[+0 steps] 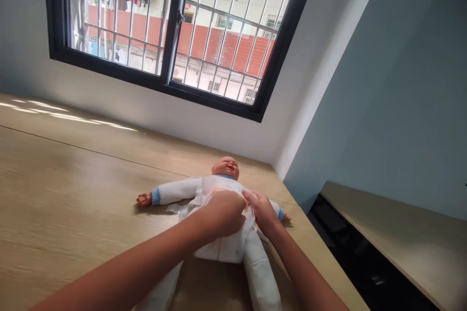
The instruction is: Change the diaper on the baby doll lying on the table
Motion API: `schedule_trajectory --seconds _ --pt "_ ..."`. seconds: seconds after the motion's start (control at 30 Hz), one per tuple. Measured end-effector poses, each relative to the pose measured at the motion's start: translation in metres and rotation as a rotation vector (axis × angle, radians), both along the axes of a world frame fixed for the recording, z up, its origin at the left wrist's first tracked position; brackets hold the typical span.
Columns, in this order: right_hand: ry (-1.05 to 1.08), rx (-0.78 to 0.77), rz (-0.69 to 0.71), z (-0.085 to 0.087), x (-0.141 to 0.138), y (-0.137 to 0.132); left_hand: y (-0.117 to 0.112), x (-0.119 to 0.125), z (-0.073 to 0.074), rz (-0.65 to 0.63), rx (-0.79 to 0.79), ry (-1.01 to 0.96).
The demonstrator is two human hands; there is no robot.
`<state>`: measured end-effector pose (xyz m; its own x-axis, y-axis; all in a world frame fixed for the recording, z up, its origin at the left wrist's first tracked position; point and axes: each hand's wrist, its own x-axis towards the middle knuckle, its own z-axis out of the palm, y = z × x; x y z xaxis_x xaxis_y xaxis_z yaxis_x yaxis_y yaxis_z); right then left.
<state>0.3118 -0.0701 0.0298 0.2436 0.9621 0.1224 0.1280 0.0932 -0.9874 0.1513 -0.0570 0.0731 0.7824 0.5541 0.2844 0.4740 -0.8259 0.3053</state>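
1. The left hand [225,214] and right hand [262,211] sit together on the front of the diaper [219,249], fingers bent against it; I cannot tell whether either is gripping or only pressing.
2. The doll [225,167] lies on its back under them, head toward the window.
3. A loose flap [178,209] at frame left could fold under or skew the diaper if the hands slip.
4. The table edge [310,248] runs close to the doll's arm at frame right, so a sideways drag could push it over; the table [73,180] offers open room at frame left.
5. The window [171,24] stands beyond, at upper left.
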Motion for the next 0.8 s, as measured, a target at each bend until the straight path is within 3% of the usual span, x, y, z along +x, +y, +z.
schedule_trajectory --seconds 0.1,0.23,0.33,0.47,0.63,0.8 --pt "-0.068 -0.009 -0.032 -0.006 0.02 0.005 0.011 -0.002 -0.007 -0.046 0.01 -0.043" --pt "-0.196 -0.041 0.027 -0.006 0.046 -0.001 0.017 -0.002 -0.015 -0.246 0.025 -0.12" --pt "-0.472 -0.157 0.137 -0.004 0.065 -0.013 0.018 0.0 -0.019 -0.328 0.028 -0.108" --pt "-0.827 -0.326 0.237 -0.003 0.08 -0.022 0.019 0.0 -0.019 -0.281 0.038 -0.002" --pt "-0.884 -0.384 0.186 -0.006 0.08 -0.019 0.016 -0.002 -0.018 -0.217 0.021 0.088" --pt "-0.818 -0.382 0.181 -0.008 0.074 -0.018 0.014 -0.001 -0.021 -0.101 0.04 0.06"
